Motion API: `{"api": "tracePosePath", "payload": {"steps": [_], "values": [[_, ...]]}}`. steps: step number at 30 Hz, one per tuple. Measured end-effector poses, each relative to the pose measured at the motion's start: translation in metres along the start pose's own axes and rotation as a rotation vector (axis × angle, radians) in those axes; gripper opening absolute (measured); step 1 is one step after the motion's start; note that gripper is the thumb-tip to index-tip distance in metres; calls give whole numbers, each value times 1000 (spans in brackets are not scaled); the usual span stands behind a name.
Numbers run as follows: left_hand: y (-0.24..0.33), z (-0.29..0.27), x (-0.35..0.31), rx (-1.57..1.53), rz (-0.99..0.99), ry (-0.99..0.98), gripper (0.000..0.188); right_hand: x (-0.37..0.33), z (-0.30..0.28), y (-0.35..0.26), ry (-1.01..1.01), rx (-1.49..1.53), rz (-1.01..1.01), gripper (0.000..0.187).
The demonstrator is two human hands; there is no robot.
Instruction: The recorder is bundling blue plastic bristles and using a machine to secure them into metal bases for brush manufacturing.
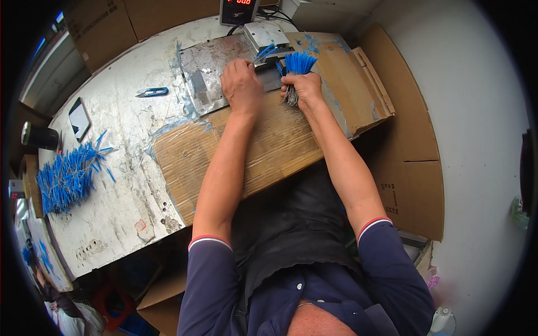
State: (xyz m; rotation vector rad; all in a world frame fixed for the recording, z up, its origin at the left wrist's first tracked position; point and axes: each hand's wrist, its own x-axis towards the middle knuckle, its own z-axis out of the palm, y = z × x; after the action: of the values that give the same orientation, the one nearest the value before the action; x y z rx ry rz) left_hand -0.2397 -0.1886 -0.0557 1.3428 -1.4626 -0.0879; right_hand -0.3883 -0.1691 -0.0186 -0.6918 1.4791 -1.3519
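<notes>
My right hand (305, 88) is closed around a thick bundle of thin blue-ended pieces (300, 63). Their blue ends fan out above my fist, and bare metal ends stick out below it. To its left, my left hand (242, 87) is curled over the metal plate (210, 59), slightly blurred. A few more blue-ended pieces (265, 52) project from its fingertips, which look pinched on them. Just beyond is a small silver machine block (265, 35); my hands and the bundle partly hide the dark parts in front of it.
A pile of blue-ended pieces (67, 178) lies on the white table (120, 196) at left. Near it are a phone (79, 119), a dark cup (40, 136) and thread snips (152, 92). A red-lit display (239, 11) stands behind. Cardboard (263, 145) covers the near edge.
</notes>
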Motion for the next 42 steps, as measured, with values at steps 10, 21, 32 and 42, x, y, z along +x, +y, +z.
{"api": "tracePosePath", "payload": {"steps": [10, 21, 32, 42], "values": [[-2, 1, 0, -84, -24, -7, 9, -2, -1, 1, 43, 85, 14, 8], [0, -2, -2, -37, 7, -106, 8, -13, -16, 2, -71, 82, 49, 12], [-1, -1, -3, -3, 30, -111, 7, -18, -27, 3, -123, 128, -20, 18], [-7, 4, -6, 110, 119, -145, 6, -12, -31, -1, -140, -2, 33, 20]]}}
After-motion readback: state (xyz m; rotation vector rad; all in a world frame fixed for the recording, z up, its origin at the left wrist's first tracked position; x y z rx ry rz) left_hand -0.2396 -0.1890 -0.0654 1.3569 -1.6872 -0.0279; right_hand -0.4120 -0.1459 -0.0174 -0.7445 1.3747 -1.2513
